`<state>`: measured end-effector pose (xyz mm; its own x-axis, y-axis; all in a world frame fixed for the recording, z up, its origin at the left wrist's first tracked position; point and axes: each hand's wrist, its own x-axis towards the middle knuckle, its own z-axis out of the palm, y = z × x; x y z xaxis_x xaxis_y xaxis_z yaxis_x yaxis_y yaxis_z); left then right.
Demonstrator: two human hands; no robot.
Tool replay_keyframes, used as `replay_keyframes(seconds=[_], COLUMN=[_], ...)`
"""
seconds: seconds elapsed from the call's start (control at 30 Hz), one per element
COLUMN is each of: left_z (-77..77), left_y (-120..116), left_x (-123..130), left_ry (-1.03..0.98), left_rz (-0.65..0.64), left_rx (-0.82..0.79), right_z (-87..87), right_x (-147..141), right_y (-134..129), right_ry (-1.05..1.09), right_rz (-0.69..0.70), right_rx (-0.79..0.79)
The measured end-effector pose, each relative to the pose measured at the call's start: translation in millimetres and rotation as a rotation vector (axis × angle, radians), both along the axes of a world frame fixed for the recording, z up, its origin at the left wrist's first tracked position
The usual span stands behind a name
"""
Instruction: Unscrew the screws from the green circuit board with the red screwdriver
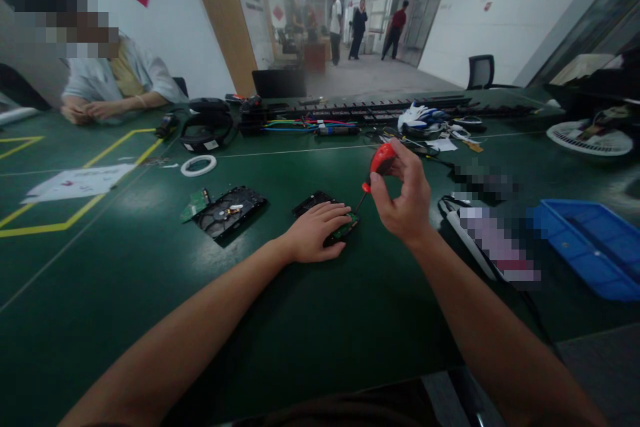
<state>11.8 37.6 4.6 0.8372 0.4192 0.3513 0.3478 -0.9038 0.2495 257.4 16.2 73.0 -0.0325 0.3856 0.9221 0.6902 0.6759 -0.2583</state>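
Observation:
A black hard drive (pixel 316 199) with a green circuit board (pixel 345 229) lies on the green table in front of me. My left hand (pixel 317 232) rests flat across it with fingers stretched out, covering much of it. In my right hand (pixel 407 197) is a screwdriver (pixel 383 159) with a red and black handle, gripped by thumb and fingers. Its thin shaft slants down to the circuit board's edge beside my left fingertips. Whether the tip sits in a screw is too small to tell. Left of my hands lies an opened drive casing (pixel 229 211) with a loose green board (pixel 195 205) against it.
A blue tray (pixel 595 247) stands at the right, near a pixelated item (pixel 497 243). A white ring (pixel 199 165), a black headset-like band (pixel 207 130), cables (pixel 310 125) and gloves (pixel 420 117) lie farther back. Another person (pixel 120 73) sits at the far left.

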Motion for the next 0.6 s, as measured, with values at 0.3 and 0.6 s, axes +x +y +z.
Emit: replay_keyframes(seconds=[0.3,0.6], left_z=[0.7,2.4], left_y=[0.5,-1.2], left_x=[0.2,0.9], left_ry=[0.010,-0.006], left_rz=[-0.008,-0.008], left_rx=[0.003,-0.010], right_z=[0.9,-5.0], right_x=[2.4,2.6], right_y=[0.8,4.7], right_ry=[0.050,0.090], right_rz=[0.026,0.088], right_rx=[-0.011,-0.051])
